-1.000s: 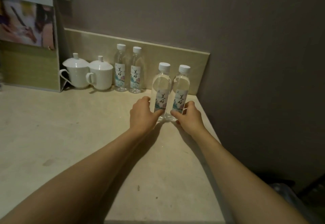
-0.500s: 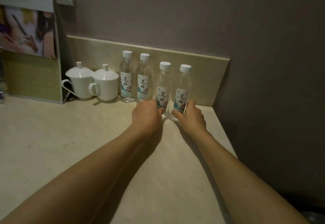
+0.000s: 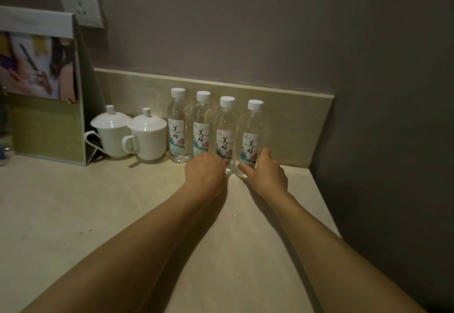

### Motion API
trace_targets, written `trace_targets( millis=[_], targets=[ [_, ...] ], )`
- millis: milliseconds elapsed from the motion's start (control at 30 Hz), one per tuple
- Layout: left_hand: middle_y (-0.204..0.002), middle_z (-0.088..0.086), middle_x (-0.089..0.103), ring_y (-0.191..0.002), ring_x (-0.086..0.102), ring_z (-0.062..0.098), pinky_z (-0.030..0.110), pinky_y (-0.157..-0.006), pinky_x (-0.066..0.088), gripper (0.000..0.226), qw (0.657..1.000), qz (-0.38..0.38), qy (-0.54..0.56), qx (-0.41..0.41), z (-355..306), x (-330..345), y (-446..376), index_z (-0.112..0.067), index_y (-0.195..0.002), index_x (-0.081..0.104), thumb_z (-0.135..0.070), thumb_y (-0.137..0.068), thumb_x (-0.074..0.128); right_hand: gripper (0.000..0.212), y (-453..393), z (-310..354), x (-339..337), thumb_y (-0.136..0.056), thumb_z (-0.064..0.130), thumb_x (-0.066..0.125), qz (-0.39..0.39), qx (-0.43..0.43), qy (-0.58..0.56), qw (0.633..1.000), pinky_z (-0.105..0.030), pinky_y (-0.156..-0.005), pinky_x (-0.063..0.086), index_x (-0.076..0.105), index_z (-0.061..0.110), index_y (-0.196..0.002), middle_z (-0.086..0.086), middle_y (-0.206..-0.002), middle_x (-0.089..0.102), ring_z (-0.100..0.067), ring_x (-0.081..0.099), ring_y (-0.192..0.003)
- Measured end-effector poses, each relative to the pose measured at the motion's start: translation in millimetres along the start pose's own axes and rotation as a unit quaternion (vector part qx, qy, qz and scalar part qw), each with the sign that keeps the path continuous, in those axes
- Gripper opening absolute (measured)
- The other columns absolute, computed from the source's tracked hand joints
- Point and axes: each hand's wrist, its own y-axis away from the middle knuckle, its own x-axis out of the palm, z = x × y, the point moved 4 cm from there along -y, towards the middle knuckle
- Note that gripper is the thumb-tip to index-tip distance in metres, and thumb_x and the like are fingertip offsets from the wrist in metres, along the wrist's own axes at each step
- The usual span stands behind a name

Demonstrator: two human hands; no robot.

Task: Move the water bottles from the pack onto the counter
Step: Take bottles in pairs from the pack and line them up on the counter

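Note:
Several clear water bottles with white caps stand upright in a row on the beige counter, against the low backsplash. My left hand grips the base of the third bottle. My right hand grips the base of the fourth bottle, the rightmost. The first bottle and second bottle stand free to the left, close beside the held pair. The pack is not in view.
Two white lidded cups stand left of the bottles. A standing card holder fills the back left. A wall socket is above it. The counter ends at its right edge near the dark wall.
Both hands have pushed the two held bottles back toward the backsplash, so they now stand in line with the two free bottles. My view has tilted up and moved closer.

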Motion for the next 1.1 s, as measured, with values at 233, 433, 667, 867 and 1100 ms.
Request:
trace_targets(
  millis=[233,433,667,867,1100],
  targets=[
    [-0.106,0.012,0.069,-0.101,0.066,0.03,0.034,-0.073,0.045,0.04,1.0,0.0,-0.009,0.005,-2,5,-10,-0.009,-0.109,0.067,-0.038,-0.102,0.04,0.047,-8,2,3,-0.085,0.048,0.064,-0.007,0.001,0.003,1.0,-0.036,-0.069,0.039,0.031,0.018,-0.098,-0.014,-0.117,0.062,-0.037,0.062,-0.103],
    [-0.106,0.013,0.069,-0.101,0.065,0.031,0.036,-0.076,0.048,0.042,1.0,-0.012,0.026,-0.009,-4,10,-15,-0.008,-0.109,0.065,-0.039,-0.103,0.038,0.046,-12,1,5,-0.087,0.047,0.063,-0.008,0.012,0.006,1.0,-0.036,-0.07,0.039,0.039,0.014,-0.109,-0.013,-0.118,0.062,-0.035,0.061,-0.105],
    [-0.105,0.013,0.069,-0.1,0.065,0.032,0.035,-0.075,0.047,0.043,0.999,-0.004,0.04,-0.018,-4,16,-23,-0.007,-0.108,0.065,-0.04,-0.102,0.038,0.046,-13,5,3,-0.088,0.045,0.063,-0.016,0.016,0.001,1.0,-0.037,-0.073,0.04,0.04,0.013,-0.112,-0.013,-0.121,0.06,-0.035,0.06,-0.109],
    [-0.1,0.012,0.069,-0.095,0.065,0.032,0.035,-0.069,0.044,0.043,0.998,-0.019,0.049,-0.024,-3,21,-22,-0.008,-0.105,0.065,-0.041,-0.102,0.039,0.046,-14,7,3,-0.089,0.043,0.063,-0.018,0.023,-0.004,1.0,-0.041,-0.079,0.046,0.04,0.014,-0.115,-0.013,-0.123,0.059,-0.035,0.059,-0.11],
    [-0.1,0.014,0.069,-0.095,0.066,0.033,0.037,-0.073,0.048,0.044,0.997,-0.007,0.072,-0.03,-2,19,-21,-0.007,-0.104,0.066,-0.042,-0.101,0.04,0.045,-9,9,4,-0.089,0.043,0.063,-0.044,0.044,-0.009,0.998,-0.041,-0.076,0.041,0.041,0.013,-0.114,-0.014,-0.122,0.06,-0.036,0.059,-0.109]
  ],
)
